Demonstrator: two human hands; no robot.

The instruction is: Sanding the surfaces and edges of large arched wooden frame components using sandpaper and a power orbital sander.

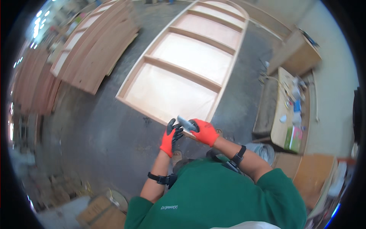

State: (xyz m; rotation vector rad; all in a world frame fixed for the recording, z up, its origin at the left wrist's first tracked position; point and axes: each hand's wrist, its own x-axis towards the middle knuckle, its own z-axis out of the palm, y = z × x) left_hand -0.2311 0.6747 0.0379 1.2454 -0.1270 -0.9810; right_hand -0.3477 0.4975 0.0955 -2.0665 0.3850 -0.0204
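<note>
A small grey object (186, 123), blurred and too indistinct to identify, is held in front of the person's chest, above the near corner of a long wooden frame panel (190, 57) lying flat on the concrete floor (95, 126). The right hand (206, 132), in an orange glove with black fingers, has its grip closed on the object's right end; the left hand (170, 137), gloved alike, meets the object from the other side with its fingers bent toward it, though whether that grip is fully clamped cannot be told. Holding it between both hands at this height appears to keep it steady and in plain sight. Both forearms carry black wrist straps, and the person wears a green top (217, 198). The panel shows crosspieces dividing pale backing into bays. To the left, further boards and frames (95, 49) lie stacked. To the right, a cluttered counter (284, 114) stands near the wall.
</note>
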